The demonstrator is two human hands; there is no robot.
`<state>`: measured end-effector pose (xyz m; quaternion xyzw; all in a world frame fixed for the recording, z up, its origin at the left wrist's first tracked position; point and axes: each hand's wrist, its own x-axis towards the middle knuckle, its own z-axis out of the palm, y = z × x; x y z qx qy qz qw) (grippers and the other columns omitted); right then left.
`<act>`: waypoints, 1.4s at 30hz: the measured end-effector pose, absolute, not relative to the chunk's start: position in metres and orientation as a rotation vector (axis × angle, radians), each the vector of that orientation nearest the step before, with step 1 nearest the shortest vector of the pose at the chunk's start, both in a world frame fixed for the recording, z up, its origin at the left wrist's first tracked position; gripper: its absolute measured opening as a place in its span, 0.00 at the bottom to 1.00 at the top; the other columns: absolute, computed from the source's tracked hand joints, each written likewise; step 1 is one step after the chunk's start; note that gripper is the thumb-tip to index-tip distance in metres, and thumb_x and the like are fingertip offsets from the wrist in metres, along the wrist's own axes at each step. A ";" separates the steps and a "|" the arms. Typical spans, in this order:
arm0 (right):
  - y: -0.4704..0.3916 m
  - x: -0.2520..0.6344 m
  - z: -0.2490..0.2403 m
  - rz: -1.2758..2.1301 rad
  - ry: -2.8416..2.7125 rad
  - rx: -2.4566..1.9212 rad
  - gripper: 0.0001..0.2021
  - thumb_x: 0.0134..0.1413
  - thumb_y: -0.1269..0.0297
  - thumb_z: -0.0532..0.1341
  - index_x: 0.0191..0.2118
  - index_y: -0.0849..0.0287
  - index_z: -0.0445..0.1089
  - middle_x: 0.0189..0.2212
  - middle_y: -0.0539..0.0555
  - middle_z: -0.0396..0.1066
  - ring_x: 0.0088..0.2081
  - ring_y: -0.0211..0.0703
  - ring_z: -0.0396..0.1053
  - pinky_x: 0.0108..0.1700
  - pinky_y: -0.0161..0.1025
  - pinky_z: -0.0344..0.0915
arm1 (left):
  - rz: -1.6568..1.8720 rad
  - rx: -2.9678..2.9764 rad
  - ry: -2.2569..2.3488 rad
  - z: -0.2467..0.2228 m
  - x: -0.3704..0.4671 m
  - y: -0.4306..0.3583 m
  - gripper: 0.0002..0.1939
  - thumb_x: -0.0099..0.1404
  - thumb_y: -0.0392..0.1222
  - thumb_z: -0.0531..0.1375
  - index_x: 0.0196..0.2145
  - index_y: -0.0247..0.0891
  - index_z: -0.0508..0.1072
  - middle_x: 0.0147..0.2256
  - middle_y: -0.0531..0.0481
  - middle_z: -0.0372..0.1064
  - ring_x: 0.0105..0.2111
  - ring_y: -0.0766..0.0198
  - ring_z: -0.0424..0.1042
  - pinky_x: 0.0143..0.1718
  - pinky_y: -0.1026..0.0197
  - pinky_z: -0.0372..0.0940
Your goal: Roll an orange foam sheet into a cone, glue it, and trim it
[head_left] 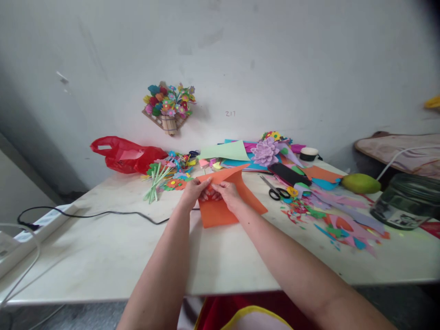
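Note:
Both hands meet over the middle of the table on an orange craft sheet (pixel 220 216), its upper part bent up and its lower part hanging toward me. My left hand (pixel 195 191) pinches it near the upper left, thumb on top. Close beside it, my right hand (pixel 227 193) grips the same sheet with thumb and fingers pressed together. Whether anything small lies between the fingertips is hidden. Just left of the sheet are orange flower cut-outs (pixel 174 184) and a bundle of pale green sticks (pixel 157 182). Scissors with black handles (pixel 275 189) lie to the right.
A red plastic bag (pixel 127 155) lies at the back left. A black cable (pixel 134 212) runs from a power strip (pixel 44 229). Colourful scraps (pixel 343 229), a glass jar (pixel 409 201) and a green fruit (pixel 360 183) occupy the right. A pale green sheet (pixel 225 150) lies behind.

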<state>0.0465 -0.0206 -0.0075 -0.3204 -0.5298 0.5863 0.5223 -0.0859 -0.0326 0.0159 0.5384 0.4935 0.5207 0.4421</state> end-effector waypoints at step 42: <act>-0.016 0.062 0.000 1.453 -1.060 -0.666 0.10 0.38 0.59 0.64 0.20 0.62 0.68 0.16 0.50 0.68 0.16 0.33 0.62 0.20 0.32 0.57 | 1.703 2.654 1.741 0.026 -0.079 -0.036 0.10 0.53 0.49 0.61 0.23 0.41 0.75 0.47 0.46 0.60 0.46 0.53 0.57 0.47 0.51 0.55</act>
